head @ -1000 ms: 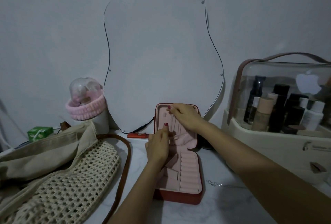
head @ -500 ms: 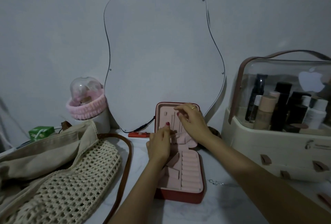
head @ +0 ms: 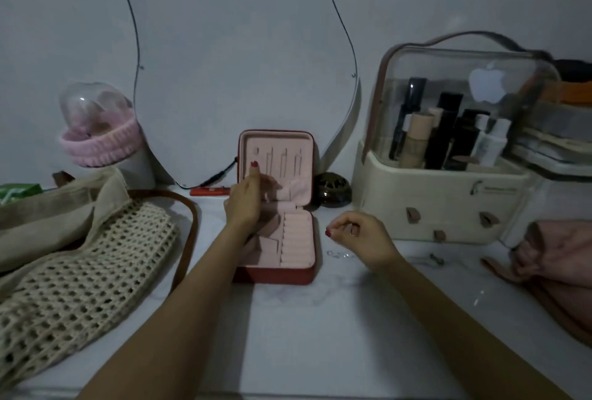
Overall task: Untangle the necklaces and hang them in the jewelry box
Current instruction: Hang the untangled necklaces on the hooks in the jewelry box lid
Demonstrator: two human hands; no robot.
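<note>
The jewelry box [head: 272,273] is red outside and pink inside. It lies open on the white table with its lid upright. Thin necklace chains [head: 283,161] hang from hooks in the lid. My left hand [head: 245,202] rests against the lid's left side, index finger pointing up, and holds nothing. My right hand [head: 362,236] hovers right of the box, fingers curled with thumb and forefinger pinched; I see nothing between them. Just below it a fine chain [head: 337,254] lies on the table. A second small chain piece [head: 436,259] lies further right.
A crochet bag with a brown strap [head: 83,258] fills the left side. A cosmetics organiser [head: 445,194] stands at the right, a pink pouch [head: 563,258] beside it. Behind the box are a wavy mirror [head: 240,47], a dark round dish [head: 331,190] and an orange item [head: 209,191].
My right hand has left the lid and come down to the right of the box, above the loose chain. My left hand stays on the lid. The view has tilted down.
</note>
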